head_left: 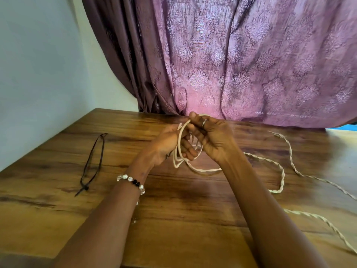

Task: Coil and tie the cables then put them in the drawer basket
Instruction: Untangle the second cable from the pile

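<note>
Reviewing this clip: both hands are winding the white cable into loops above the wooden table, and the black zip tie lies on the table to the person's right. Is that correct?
Not quite. The head view shows the black zip tie lying on the wooden table to the person's left, not right. The rest holds: the left hand and right hand are winding the white cable into loops above the table.

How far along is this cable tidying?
Early on. A few loops of the cream cable are gathered between the left hand and right hand. Most of it trails loose across the wooden table. The black tie lies unused at the left. No drawer basket is in view.
</note>
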Tool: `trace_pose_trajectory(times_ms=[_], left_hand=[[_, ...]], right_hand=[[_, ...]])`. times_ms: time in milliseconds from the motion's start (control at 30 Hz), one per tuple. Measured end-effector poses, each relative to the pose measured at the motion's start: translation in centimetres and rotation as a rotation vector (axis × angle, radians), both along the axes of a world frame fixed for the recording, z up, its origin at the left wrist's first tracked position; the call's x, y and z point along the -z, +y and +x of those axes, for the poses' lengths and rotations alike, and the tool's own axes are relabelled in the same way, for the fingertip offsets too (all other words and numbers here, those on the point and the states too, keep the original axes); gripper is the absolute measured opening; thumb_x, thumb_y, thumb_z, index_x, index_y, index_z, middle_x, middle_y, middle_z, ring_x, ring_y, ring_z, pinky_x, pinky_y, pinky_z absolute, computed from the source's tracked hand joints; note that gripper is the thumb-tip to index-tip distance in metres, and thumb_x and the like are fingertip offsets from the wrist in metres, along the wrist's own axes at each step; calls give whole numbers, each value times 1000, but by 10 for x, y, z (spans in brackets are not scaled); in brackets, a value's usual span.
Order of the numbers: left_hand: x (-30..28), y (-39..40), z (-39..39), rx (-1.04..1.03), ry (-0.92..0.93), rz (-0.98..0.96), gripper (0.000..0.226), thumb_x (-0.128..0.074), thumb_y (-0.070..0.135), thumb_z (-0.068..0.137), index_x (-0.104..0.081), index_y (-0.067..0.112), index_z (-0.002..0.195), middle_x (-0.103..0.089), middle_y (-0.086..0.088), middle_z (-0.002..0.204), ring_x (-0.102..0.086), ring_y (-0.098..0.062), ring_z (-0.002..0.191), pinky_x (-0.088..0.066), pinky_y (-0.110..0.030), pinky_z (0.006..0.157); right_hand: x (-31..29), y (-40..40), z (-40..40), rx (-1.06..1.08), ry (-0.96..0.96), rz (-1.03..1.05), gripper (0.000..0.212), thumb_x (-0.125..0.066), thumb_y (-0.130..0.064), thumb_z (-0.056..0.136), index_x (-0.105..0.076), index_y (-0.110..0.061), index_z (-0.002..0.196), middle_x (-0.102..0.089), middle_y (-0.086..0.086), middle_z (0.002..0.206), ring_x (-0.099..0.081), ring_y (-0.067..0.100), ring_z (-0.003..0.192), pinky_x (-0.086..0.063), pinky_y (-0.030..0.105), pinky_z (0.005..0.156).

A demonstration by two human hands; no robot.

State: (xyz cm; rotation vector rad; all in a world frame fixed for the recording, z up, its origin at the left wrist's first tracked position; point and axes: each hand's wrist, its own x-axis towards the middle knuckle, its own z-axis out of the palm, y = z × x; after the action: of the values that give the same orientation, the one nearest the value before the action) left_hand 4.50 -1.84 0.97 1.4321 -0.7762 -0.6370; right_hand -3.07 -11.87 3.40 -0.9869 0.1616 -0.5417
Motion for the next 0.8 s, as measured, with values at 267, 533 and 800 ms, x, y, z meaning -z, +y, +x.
trace_pose_trajectory(times_ms=[267, 533, 800], left_hand=[[10, -3, 16, 117, 171, -131, 61, -34, 66, 82, -54, 8, 73, -29, 5, 34, -24, -7, 27, -19, -16, 35], [4, 4, 28, 211, 410, -375, 34, -39, 36, 95, -43, 13, 70, -27, 7, 31, -23, -4, 24, -13, -16, 38], [8, 4, 28, 156, 479, -334, 34, -35, 27, 100, -43, 13, 70, -34, 4, 36, -41, -13, 33, -37, -17, 36]], right_hand=[[10, -25, 8, 103, 215, 217, 13, -67, -14, 86, -64, -12, 74, -63, 1, 54, -57, 8, 41, -47, 16, 40], [17, -29, 7, 371, 257, -677, 31, -77, -33, 78, -63, -6, 84, -51, 3, 67, -44, 9, 56, -35, 19, 49], [32, -8, 15, 304, 203, -665, 35, -51, -44, 93, -70, -19, 79, -67, 7, 73, -59, 19, 66, -54, 61, 64]])
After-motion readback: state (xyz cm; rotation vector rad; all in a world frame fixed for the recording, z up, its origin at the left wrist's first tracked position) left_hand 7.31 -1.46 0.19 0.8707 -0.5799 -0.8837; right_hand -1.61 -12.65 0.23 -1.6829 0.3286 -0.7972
